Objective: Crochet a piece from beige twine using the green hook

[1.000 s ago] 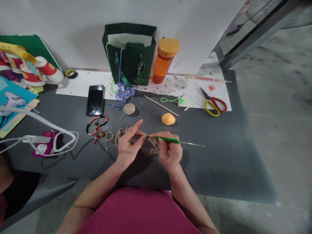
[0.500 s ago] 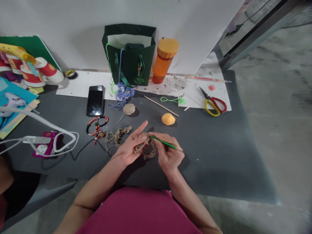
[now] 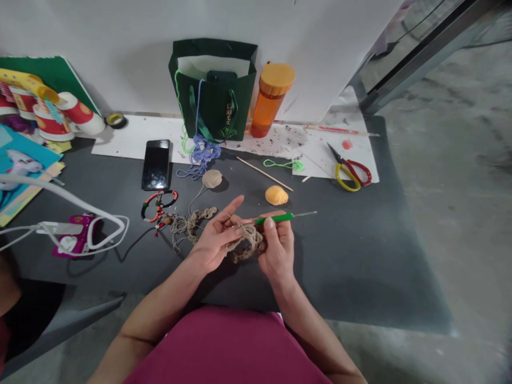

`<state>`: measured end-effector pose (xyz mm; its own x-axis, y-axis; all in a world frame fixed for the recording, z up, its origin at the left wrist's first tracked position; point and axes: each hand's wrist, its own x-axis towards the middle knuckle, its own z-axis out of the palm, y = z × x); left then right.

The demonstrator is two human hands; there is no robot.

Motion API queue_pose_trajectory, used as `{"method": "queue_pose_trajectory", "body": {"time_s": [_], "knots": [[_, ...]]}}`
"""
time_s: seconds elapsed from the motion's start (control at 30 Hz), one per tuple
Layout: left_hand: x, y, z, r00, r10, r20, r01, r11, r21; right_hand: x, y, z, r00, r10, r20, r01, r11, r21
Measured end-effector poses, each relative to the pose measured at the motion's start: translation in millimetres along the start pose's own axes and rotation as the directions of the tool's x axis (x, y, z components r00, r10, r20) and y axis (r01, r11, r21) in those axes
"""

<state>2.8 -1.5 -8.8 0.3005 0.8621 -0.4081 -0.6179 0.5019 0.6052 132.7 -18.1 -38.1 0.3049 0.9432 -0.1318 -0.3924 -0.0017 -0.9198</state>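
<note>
Head view: tan twine crochet piece (image 3: 248,242) is being held between both hands, above the near half of a dark grey table (image 3: 360,282). Left hand (image 3: 216,237) is pinching the piece against its fingers, with the index finger pointing away. Right hand (image 3: 279,250), just apart from the left, is gripping a green-handled steel crochet hook (image 3: 274,218), whose shaft is pointing toward the table's right edge. Loose tan twine (image 3: 188,226) is lying just beside the left hand, and a thin strand is leading toward a beige twine ball (image 3: 212,178). Orange rounded ball (image 3: 276,195) is resting just beyond the right hand, near a thin wooden skewer (image 3: 264,174). Along the far edge, a dark green paper bag (image 3: 212,109), an orange plastic bottle (image 3: 272,101) and red-and-yellow-handled scissors (image 3: 352,175) are standing or lying apart.
</note>
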Motion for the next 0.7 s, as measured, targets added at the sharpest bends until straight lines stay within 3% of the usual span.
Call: {"method": "queue_pose_trajectory", "body": {"time_s": [0.23, 0.37, 0.47, 0.53, 0.57, 0.63, 0.7], "knots": [[-1, -3, 2.7, 0.997, 0.074, -0.022, -0.073, 0.996, 0.051, -4, 2, -6, 0.982, -0.174, 0.070, 0.183, 0.971, -0.153], [1, -4, -0.4, 0.993, 0.113, -0.039, -0.110, 0.990, 0.083, -2, -6, -6, 0.951, -0.270, 0.149, 0.303, 0.904, -0.301], [1, -7, -1.2, 0.986, 0.156, -0.063, -0.149, 0.983, 0.109, -2, -10, -5, 0.845, -0.451, 0.287, 0.532, 0.752, -0.388], [0, -8, -0.6, 0.987, 0.147, -0.069, -0.141, 0.987, 0.083, -2, -10, -3, 0.758, -0.572, 0.313, 0.650, 0.631, -0.423], [0, -8, 0.0, 0.989, 0.130, -0.072, -0.126, 0.990, 0.061, -2, -10, -2, 0.736, -0.605, 0.304, 0.673, 0.601, -0.431], [0, -8, 1.0, 0.994, 0.086, -0.072, -0.085, 0.996, 0.015, -2, -9, 0, 0.741, -0.619, 0.260, 0.664, 0.621, -0.417], [0, -7, 1.8, 0.997, 0.043, -0.062, -0.044, 0.999, -0.016, -2, -8, 2, 0.779, -0.594, 0.202, 0.623, 0.693, -0.365]]}}
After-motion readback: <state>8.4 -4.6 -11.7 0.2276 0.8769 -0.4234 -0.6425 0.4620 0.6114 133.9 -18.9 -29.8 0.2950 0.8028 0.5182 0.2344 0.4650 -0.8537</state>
